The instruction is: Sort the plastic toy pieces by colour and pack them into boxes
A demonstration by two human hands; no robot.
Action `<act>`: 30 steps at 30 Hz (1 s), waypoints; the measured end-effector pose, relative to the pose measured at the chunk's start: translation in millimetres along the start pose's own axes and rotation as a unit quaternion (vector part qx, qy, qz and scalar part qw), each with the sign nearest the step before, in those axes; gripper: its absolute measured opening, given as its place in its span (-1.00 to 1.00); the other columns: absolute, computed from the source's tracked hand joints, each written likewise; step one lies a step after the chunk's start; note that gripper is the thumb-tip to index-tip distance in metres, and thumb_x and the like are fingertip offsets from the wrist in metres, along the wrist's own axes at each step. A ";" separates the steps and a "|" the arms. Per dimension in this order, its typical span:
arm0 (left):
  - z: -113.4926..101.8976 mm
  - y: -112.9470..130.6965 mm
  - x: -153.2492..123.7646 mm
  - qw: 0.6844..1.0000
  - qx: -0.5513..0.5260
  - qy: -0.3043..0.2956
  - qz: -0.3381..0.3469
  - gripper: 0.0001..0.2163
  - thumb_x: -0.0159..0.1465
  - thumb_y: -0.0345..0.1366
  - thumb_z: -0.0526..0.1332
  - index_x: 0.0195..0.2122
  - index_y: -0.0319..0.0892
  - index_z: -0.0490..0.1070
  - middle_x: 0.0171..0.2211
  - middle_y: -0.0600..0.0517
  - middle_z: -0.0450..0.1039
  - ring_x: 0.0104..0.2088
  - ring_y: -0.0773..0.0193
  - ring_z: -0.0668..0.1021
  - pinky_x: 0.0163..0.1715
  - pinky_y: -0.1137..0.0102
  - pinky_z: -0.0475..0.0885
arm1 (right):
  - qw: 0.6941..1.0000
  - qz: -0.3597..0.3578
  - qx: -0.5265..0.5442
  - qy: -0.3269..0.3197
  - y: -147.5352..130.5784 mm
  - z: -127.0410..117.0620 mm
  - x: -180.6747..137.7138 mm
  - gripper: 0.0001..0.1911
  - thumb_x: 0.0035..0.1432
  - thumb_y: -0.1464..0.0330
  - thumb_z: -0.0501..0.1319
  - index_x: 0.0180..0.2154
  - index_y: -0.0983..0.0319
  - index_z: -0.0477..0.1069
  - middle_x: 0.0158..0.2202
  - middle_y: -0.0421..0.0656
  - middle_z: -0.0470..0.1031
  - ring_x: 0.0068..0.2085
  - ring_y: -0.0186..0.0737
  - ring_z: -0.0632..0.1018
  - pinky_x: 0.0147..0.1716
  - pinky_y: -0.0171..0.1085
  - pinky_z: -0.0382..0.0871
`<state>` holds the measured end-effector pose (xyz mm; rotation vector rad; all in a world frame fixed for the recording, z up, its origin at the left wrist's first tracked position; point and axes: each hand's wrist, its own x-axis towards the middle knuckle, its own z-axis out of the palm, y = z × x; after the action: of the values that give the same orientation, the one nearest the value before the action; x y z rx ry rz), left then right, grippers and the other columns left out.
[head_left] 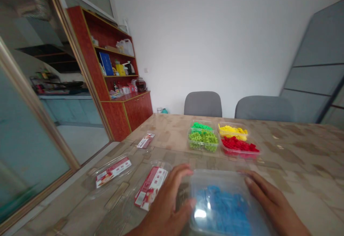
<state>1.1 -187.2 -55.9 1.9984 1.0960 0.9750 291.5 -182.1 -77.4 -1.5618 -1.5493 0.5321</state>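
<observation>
A clear plastic box [223, 207] full of blue bricks sits at the near edge of the table, lid on. My left hand [166, 203] rests against its left side, fingers spread, thumb touching the box's wall. My right hand [271, 200] lies along its right side, fingers stretched out and touching the lid's corner. Neither hand lifts the box.
Farther back stand open boxes of dark green [201, 125], light green [203, 140], yellow [233, 131] and red [239, 146] bricks. Clear lids with red labels [113, 171] [151, 187] [145, 140] lie left. Two grey chairs [203, 104] and a red cabinet [118, 82] stand behind the patterned table [301, 160].
</observation>
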 end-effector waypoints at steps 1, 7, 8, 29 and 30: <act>5.0 0.4 3.3 1.000 0.011 -0.015 -0.001 -0.58 0.25 -0.34 0.15 0.15 -0.04 0.23 0.27 -0.09 0.11 0.26 0.05 0.18 0.22 0.13 0.09 | 1.000 -0.009 -0.007 0.008 1.4 3.0 -1.3 -0.48 0.10 -0.03 0.04 -0.25 0.23 0.52 -0.15 0.01 0.58 -0.06 0.07 0.57 -0.13 -0.15 0.52; 31.1 -14.6 18.5 1.000 -0.009 0.001 -0.026 -0.68 0.31 -0.28 0.07 0.08 -0.14 0.32 0.16 -0.13 0.25 0.19 0.07 0.28 0.19 0.19 0.14 | 0.998 -0.054 -0.011 0.015 25.4 11.1 -5.6 -0.59 0.17 0.07 0.06 -0.21 0.20 0.52 -0.16 -0.05 0.55 -0.05 -0.03 0.54 -0.07 -0.18 0.46; 32.9 -17.4 19.3 0.999 -0.026 0.012 -0.036 -0.69 0.31 -0.26 0.06 0.07 -0.14 0.32 0.12 -0.12 0.30 0.14 0.08 0.33 0.14 0.20 0.19 | 0.999 -0.047 -0.002 0.008 29.0 11.6 -5.9 -0.59 0.18 0.07 0.06 -0.19 0.19 0.52 -0.13 -0.07 0.55 -0.02 -0.04 0.53 -0.06 -0.20 0.46; 30.6 -11.9 31.4 0.998 -0.018 0.022 -0.064 -0.69 0.27 -0.22 0.17 0.02 -0.15 0.40 0.05 -0.13 0.36 0.06 0.03 0.39 0.08 0.21 0.22 | 0.995 0.018 0.073 -0.060 12.1 12.0 2.2 -0.60 0.16 0.07 0.05 -0.29 0.22 0.48 -0.37 -0.11 0.54 -0.31 -0.03 0.55 -0.36 -0.22 0.44; 28.5 -10.2 32.1 0.999 0.022 0.018 -0.033 -0.66 0.24 -0.24 0.21 0.05 -0.13 0.40 0.11 -0.13 0.31 0.11 0.01 0.34 0.12 0.20 0.17 | 0.996 0.015 0.070 -0.047 9.0 12.7 2.5 -0.60 0.15 0.08 0.05 -0.32 0.23 0.48 -0.39 -0.12 0.54 -0.33 -0.04 0.55 -0.37 -0.22 0.44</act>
<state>33.0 -159.7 -69.2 1.9738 1.2044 0.9637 287.2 -175.2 -90.9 -1.4725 -1.5266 0.7251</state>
